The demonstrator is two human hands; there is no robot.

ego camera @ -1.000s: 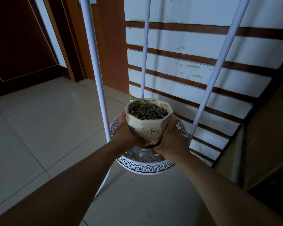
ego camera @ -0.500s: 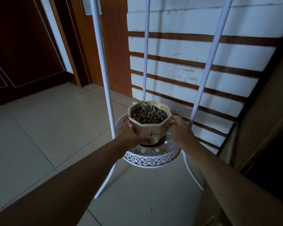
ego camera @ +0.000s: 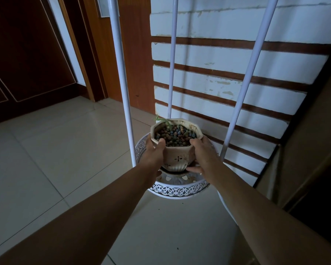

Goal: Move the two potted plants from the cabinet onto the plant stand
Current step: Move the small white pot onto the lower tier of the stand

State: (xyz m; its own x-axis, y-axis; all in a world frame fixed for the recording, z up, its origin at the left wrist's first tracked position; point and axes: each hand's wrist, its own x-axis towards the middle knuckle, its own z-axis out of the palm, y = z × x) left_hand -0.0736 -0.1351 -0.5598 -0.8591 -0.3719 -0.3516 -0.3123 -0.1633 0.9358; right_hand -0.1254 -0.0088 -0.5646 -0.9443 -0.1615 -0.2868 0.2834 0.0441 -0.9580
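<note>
Potted plant, octagonal cream pot filled with clay pebbles, small green shoot at the far rim, sits upright over the round white tray of the plant stand. A dark saucer shows under the pot base; whether the base is fully seated on the tray cannot be told from this angle. Left hand wraps the pot's left wall, thumb hooked over the rim onto the pebbles. Right hand cups the right wall, fingers curled low toward the base near the saucer. Both hands closed on the pot, one on each side, about equally near; the pot lies directly between them, axis vertical. Judgement: placement of this pot is at or near its end; the release turns on the pot staying centred between the three white uprights, so each hand should open outward sideways. No second pot in view; the cabinet is not identifiable here.
</note>
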